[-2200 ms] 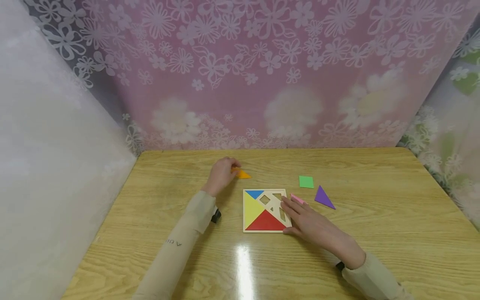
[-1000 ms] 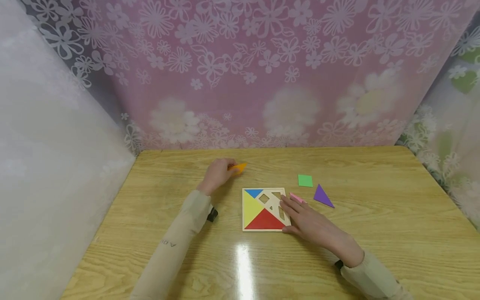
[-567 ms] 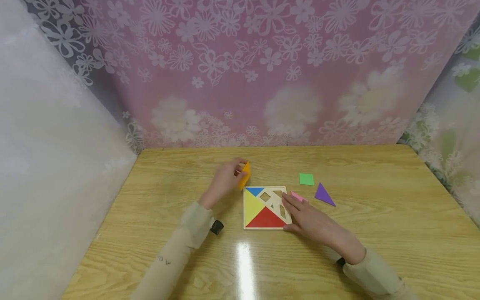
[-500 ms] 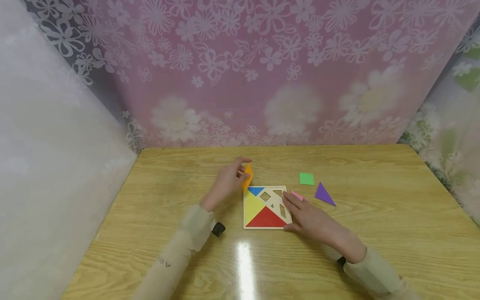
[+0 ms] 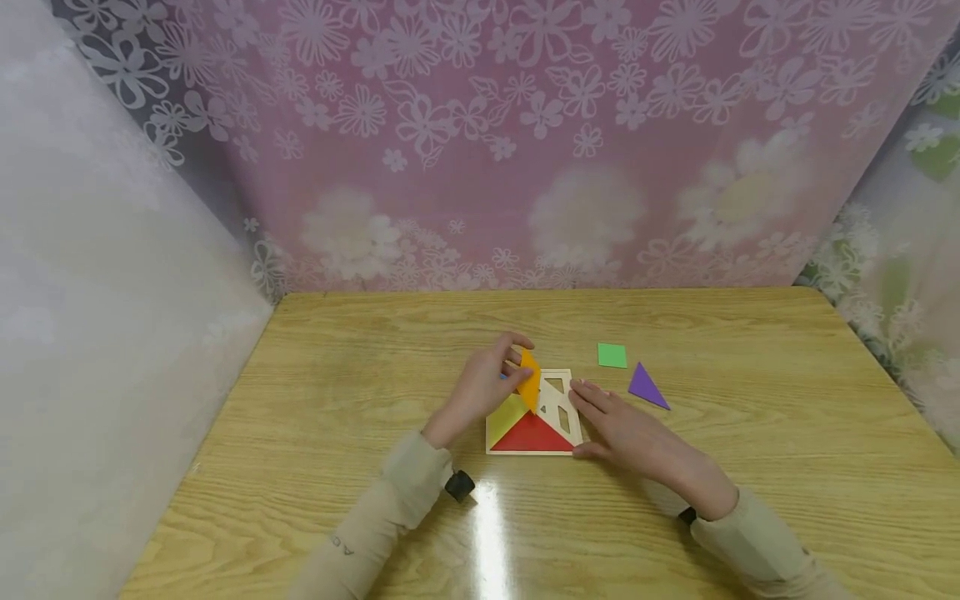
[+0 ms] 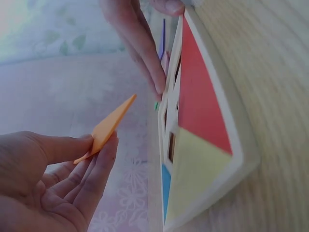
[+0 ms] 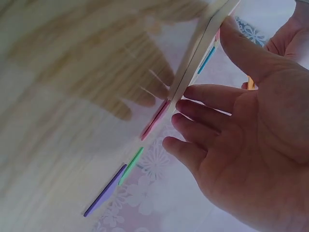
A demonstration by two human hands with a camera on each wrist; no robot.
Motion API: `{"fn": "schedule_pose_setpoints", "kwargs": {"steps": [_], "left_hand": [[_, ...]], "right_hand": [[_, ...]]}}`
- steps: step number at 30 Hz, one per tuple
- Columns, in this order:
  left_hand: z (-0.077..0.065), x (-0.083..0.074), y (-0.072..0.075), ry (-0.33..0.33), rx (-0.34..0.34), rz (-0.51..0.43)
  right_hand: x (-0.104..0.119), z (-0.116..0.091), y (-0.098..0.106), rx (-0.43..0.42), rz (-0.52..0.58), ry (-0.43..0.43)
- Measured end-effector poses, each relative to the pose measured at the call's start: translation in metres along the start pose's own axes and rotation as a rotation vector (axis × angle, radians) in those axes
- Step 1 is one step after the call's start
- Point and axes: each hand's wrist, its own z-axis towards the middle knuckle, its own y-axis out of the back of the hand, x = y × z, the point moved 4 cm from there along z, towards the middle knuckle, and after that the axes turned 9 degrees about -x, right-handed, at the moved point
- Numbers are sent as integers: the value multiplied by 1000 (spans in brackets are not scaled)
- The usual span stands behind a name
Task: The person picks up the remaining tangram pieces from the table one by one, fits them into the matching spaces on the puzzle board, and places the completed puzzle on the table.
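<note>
We've got the L hand clamped on the orange piece, thumb on one face & fingers on the other, tipped up on edge above the board; the L wrist view shows it apart from the wood. R hand isn't gripping anything: fingers fairly straight, tips & thumb against the board's R edge. Red triangle, yellow triangle & blue triangle sit flat in the board; the green square & purple triangle lie on the table beyond R hand, w/ the pink piece right by its fingertips. Main risk, we'd say: orange coming down at the wrong angle, b/c it's steeply tilted, so a corner could catch on red or yellow & lift one. A thin pinch could also let it twist or slip. If R hand pushes sideways rather than just bracing, the board could skid, & those fingers might nudge pink too. Orange's exact outline we can't be sure of, as it's near edge-on.
</note>
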Motion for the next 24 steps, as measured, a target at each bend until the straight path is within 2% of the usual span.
{"fn": "schedule_pose_setpoints", "kwargs": {"steps": [3,14,24], "left_hand": [[-2,-1,-4,-5,-9,0],[-5,0,-19,43,-30,-78],[-8,-2,-34,99,47,-152]], "right_hand": [[0,0,0,-3,11,-3],[1,0,0,2,20,-5],[2,0,0,13,17,-5]]}}
